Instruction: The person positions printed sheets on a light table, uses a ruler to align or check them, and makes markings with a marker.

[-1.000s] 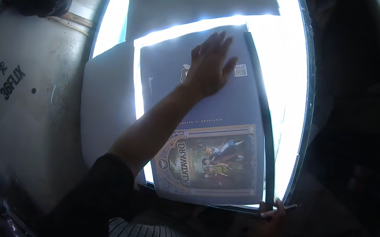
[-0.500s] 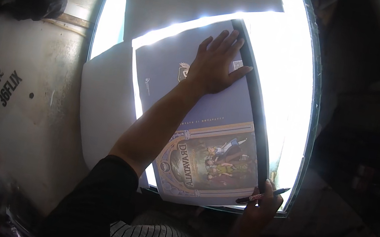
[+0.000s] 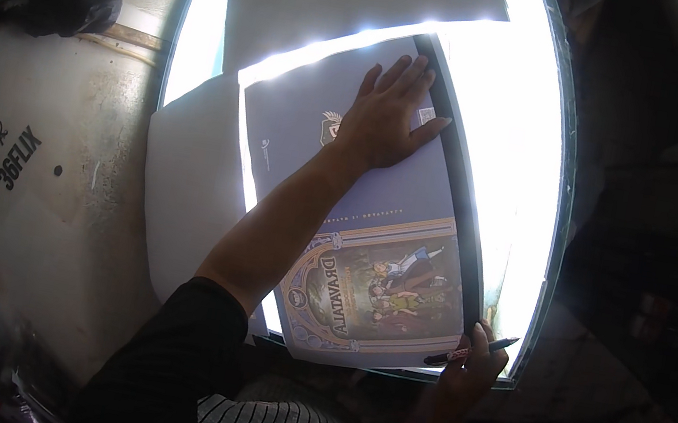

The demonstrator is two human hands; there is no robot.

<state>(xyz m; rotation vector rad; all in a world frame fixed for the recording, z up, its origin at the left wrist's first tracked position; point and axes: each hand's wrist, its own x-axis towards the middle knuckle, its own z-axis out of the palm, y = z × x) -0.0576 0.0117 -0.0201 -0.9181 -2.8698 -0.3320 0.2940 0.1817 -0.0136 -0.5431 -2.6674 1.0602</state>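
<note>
Rightward, glowing tabletop (image 3: 515,169) spreads wide, bordering the dark strip (image 3: 462,187).

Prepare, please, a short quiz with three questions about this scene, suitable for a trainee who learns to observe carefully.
1. Multiple choice: what does the right hand hold?
A) a spoon
B) a slim pen-like tool
C) a cup

2. True or false: the left hand lies with its fingers spread over the printed sheet.

3. Complete: seen in the picture, the long dark strip runs along the ____ side of the printed sheet.

Key:
1. B
2. True
3. right
</note>
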